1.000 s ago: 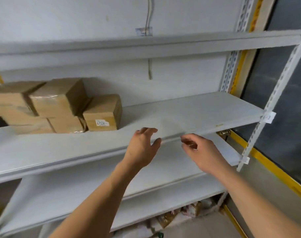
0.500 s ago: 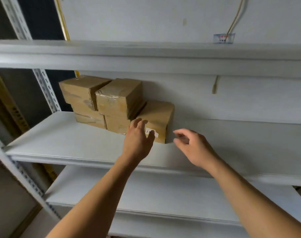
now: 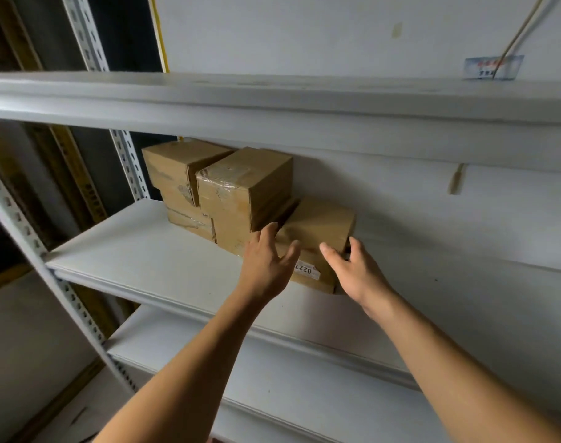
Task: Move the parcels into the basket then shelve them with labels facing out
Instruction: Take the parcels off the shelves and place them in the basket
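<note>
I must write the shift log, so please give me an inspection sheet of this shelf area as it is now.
Surface: white middle shelf, boxes at its left rear.
Job's things: labelled parcel, white label facing out; four more cardboard parcels stacked in two layers to its left.
Clutter: nothing seen.
Hands: left hand open at the labelled parcel's left front; right hand open at its right; neither plainly grips it.
Cables: thin cable down the wall to a small tag.
Surroundings: perforated steel upright, top shelf, lower shelf.
</note>
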